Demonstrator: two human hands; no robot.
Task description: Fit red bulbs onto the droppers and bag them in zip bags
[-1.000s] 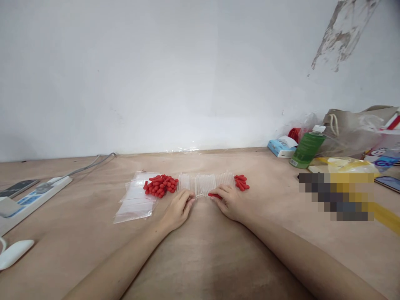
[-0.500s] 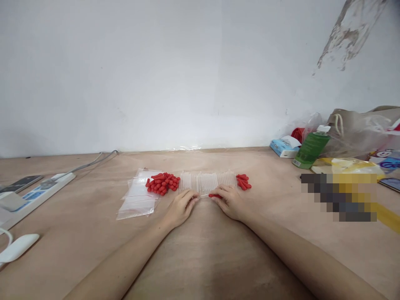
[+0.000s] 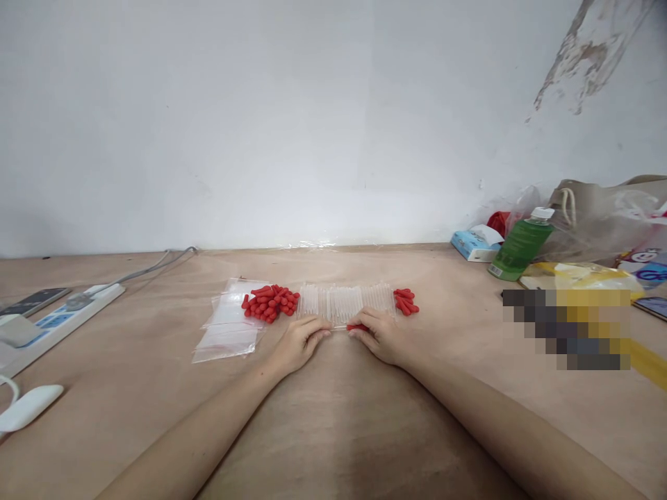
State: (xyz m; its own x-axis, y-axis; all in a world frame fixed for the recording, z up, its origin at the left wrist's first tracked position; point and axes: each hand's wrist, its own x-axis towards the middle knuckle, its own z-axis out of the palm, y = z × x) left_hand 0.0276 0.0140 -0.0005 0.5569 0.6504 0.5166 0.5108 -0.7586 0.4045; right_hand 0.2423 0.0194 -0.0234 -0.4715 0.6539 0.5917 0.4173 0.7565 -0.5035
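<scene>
Between my hands lies a thin clear dropper tube [image 3: 339,328], nearly level. My left hand [image 3: 303,340] pinches its left end. At the tube's right end, my right hand [image 3: 379,337] grips a red rubber bulb [image 3: 356,327]; whether the tube sits inside the bulb is hidden by the fingers. Just beyond both hands is a row of clear tubes [image 3: 347,300] laid side by side. A heap of red rubber bulbs [image 3: 269,303] rests left of the row, partly over clear plastic bags [image 3: 228,340]. A smaller group of red pieces [image 3: 406,301] lies to the right.
At the left are a power strip [image 3: 86,305], a phone [image 3: 39,301] and a white device [image 3: 32,408]. Toward the right stand a tissue pack [image 3: 475,245] and a green bottle [image 3: 522,244], with plastic bags [image 3: 599,222] behind. A wall [image 3: 260,125] bounds the table's far edge.
The right hand has edged slightly left with the red bulb, so the gap between the hands looks a little narrower. The view has shifted slightly.
</scene>
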